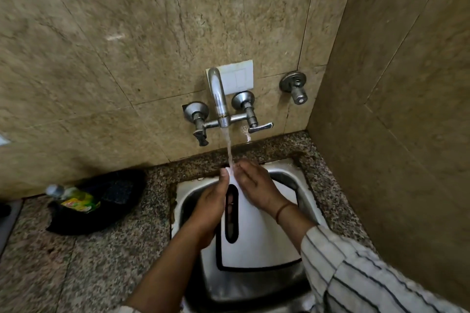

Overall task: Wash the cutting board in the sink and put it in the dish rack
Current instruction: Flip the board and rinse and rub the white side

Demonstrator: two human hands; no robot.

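Board: we judge the cutting board (pixel 256 234) stiff, light, slick when wet.
Hold: our left hand (pixel 211 208) curls round its slotted edge.
Rub: our right hand (pixel 256 185) presses flat-fingered on it.

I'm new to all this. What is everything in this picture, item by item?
White plastic cutting board with black rim: one, white, in the sink, top end under the water.
Steel sink: one, silver, set in the counter.
Chrome wall tap: one, silver, running.
Separate chrome valve: one, silver, on the wall to the right.
Switch plate: one, white, behind the spout.
Bottle with green-yellow label: one, on a black cloth, on the counter to the left.
Speckled granite counter: one, grey-brown.
Left hand: grips the board's left edge.
Right hand: rests on the board's face; striped sleeve.
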